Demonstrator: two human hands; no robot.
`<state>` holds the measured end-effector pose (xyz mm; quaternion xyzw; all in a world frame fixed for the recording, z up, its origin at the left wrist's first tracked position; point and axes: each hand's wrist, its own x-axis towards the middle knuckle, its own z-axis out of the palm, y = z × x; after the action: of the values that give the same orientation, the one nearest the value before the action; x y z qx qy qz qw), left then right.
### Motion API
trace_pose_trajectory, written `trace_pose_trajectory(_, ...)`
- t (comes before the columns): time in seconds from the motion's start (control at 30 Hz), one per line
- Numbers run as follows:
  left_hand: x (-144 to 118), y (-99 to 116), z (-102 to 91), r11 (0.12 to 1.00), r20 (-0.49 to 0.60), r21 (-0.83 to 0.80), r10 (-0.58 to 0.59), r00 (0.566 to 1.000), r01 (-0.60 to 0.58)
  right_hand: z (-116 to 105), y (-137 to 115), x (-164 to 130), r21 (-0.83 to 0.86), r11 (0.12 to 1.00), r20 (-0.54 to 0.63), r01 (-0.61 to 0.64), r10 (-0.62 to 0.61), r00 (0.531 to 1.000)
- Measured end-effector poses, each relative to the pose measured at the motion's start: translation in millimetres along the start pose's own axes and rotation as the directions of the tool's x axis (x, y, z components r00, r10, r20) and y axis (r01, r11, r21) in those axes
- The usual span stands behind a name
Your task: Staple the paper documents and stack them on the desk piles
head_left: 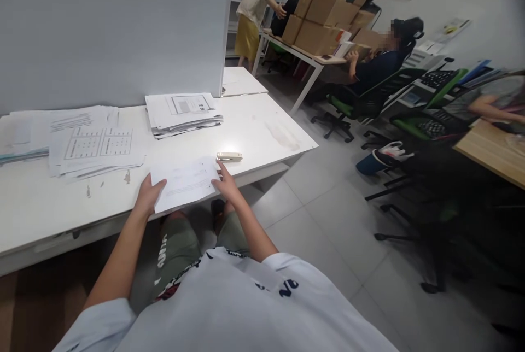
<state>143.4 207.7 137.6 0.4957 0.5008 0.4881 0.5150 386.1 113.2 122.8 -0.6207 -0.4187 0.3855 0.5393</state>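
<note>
The left hand (148, 194) and the right hand (227, 183) hold one sheet (184, 181) at the near edge of the table (262, 128). The left hand grips the left edge of the sheet, thumb on top and the other fingers below it. The right hand rests on the right edge with fingers almost flat, so it presses more than it grips. The sheet lies nearly flat, and its near side goes a little over the table edge. Its long axis runs left to right between the hands, rising slightly toward the right, and the printed lines follow the same direction.

The sheet could slide off toward the knees if one hand lets go, because part of it has no support. It could also crease if the hands push inward.

Just beyond the right hand lies a stapler (229, 156), near but apart, its length also left to right. Farther back are a stack (182, 114) and loose papers (96, 144). Behind, other people work by boxes (324, 21).
</note>
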Motion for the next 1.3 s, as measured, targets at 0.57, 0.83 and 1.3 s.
trace_pose_trajectory(0.57,31,15,53.0,0.943,0.106,0.319,0.065,0.992,-0.096,-53,-12,3,-0.335,0.939,-0.429,0.075,-0.223,0.875)
trace_pose_trajectory(0.83,20,8,56.9,0.910,0.106,0.358,0.182,0.978,-0.208,-31,-74,120,-0.815,0.561,-0.044,0.143,-0.306,0.951)
trace_pose_trajectory(1.3,27,1,48.1,0.946,0.114,0.264,0.165,0.980,-0.190,-17,-47,134,-0.845,0.523,0.102,0.110,-0.044,0.994)
